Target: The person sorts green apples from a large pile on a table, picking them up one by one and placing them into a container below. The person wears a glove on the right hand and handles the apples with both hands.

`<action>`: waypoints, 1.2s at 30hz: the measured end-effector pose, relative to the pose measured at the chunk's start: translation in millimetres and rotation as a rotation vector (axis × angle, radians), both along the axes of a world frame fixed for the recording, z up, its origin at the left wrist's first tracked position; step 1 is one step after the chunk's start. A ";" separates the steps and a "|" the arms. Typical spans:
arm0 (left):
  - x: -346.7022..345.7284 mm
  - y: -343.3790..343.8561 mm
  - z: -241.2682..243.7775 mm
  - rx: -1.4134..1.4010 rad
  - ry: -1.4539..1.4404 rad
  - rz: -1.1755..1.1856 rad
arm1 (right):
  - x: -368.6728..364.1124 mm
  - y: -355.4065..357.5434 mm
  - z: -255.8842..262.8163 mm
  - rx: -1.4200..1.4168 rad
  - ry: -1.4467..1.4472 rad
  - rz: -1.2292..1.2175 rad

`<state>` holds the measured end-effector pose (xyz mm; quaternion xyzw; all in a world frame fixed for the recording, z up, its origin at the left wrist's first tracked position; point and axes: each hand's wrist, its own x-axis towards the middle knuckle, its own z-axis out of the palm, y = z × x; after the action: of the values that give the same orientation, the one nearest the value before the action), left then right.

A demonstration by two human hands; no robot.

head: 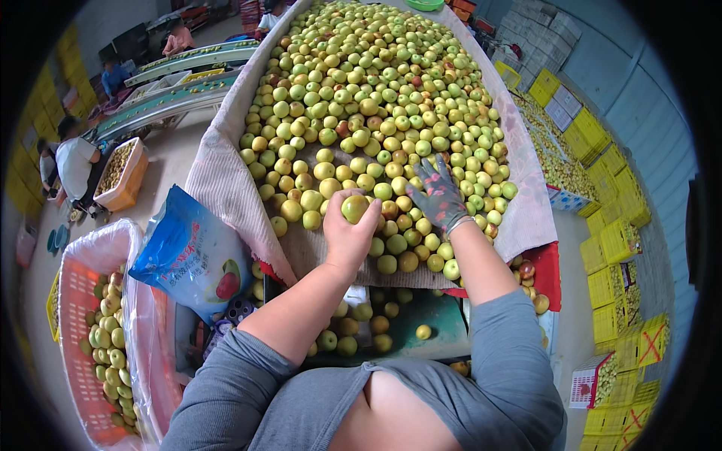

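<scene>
My bare left hand [351, 234] is closed around a green jujube fruit [355, 209], held between thumb and fingers above the near part of the pile. My right hand [437, 194], in a dark glove with pink spots, lies palm down with fingers spread on the fruit at the right of the pile. The heap of green and reddish-brown jujubes [389, 84] covers a sloping, cloth-lined table [225, 169]. Below the cloth's near edge, more fruit rests beside a green surface [440, 321] with one loose fruit on it.
A plastic-lined pink crate [79, 315] of fruit and a blue-and-white bag [197, 253] stand at the left. Conveyors [169, 101], an orange crate [127, 180] and several people are farther left. Stacked yellow crates [609, 248] line the right side.
</scene>
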<state>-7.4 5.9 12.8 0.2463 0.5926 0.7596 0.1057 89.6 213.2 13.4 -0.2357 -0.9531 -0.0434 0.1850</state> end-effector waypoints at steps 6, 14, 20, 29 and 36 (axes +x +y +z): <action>3.5 -5.1 8.6 0.007 -0.067 -0.093 | -8.4 -37.0 -11.3 0.130 -0.179 0.115; 6.4 -3.9 8.2 0.001 -0.196 -0.237 | -6.8 -83.3 -5.1 -0.139 -0.127 0.385; 8.7 -2.2 5.6 -0.039 -0.197 -0.311 | 2.9 -94.9 0.5 -0.208 -0.085 0.488; 13.8 -8.6 20.2 -0.105 -0.170 -0.357 | 20.9 -98.4 -9.9 -0.607 0.051 0.654; 12.0 -5.5 6.1 -0.145 0.050 -0.265 | 13.7 -14.5 -4.5 -0.027 0.027 0.122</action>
<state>4.6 0.4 18.9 0.3331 0.6105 0.6879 0.2077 103.3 198.7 8.9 -0.1803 -0.9635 -0.0160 0.1972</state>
